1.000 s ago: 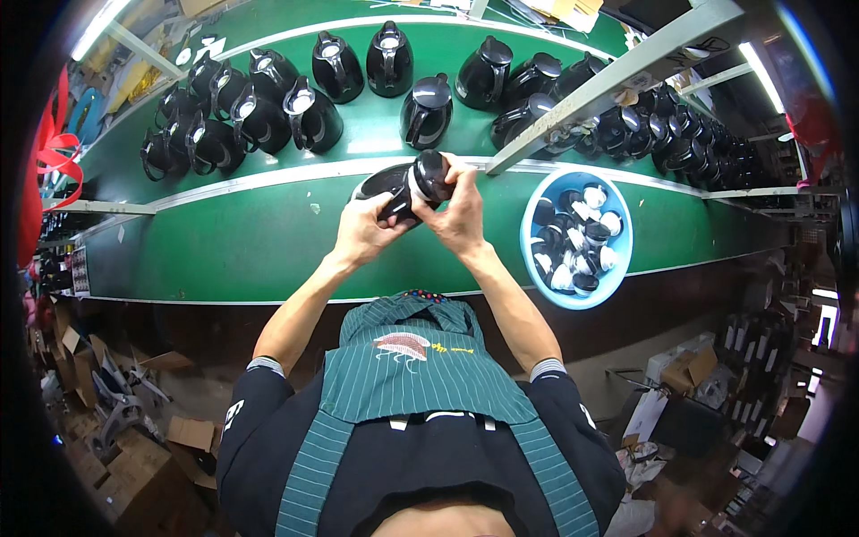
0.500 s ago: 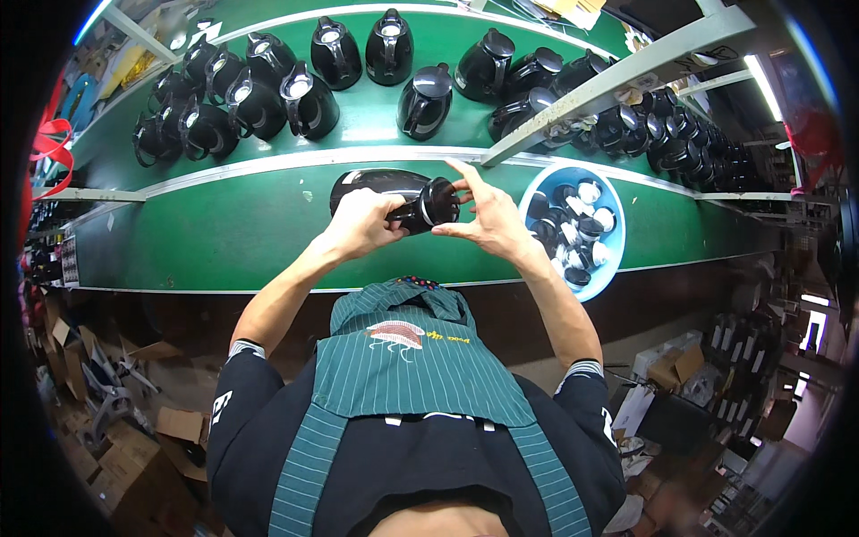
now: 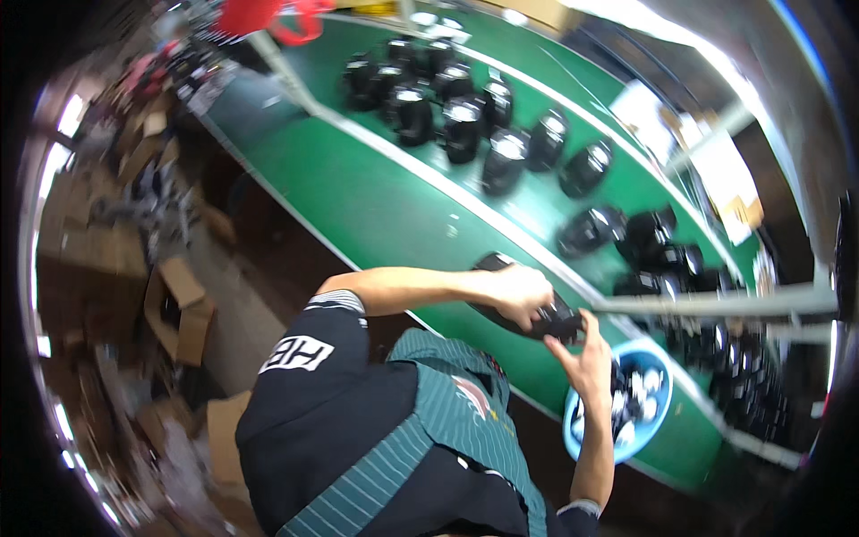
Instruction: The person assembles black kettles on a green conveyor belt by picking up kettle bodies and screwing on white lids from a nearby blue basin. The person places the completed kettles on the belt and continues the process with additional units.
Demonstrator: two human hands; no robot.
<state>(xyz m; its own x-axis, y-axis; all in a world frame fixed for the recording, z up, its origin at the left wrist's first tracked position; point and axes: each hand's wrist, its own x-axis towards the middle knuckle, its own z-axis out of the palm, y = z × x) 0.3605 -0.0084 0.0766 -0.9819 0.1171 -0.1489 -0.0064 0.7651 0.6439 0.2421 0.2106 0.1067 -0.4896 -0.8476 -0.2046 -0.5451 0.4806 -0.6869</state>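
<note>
Holding a black jug (image 3: 558, 320) on its side over the green surface (image 3: 394, 197) with the left hand's (image 3: 517, 293) fingers. Curving the right hand's (image 3: 586, 365) fingers near its top end, by a blue tub (image 3: 664, 404); too blurry to tell if grasping.

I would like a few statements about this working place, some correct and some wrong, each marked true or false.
1. The left hand grips a black jug. True.
2. The basin is red. False: the basin is light blue.
3. Other jugs stand on the green bench. True.
4. The right hand is inside the basin. False: the right hand is at one end of the black jug.
5. The apron has pale stripes. True.
</note>
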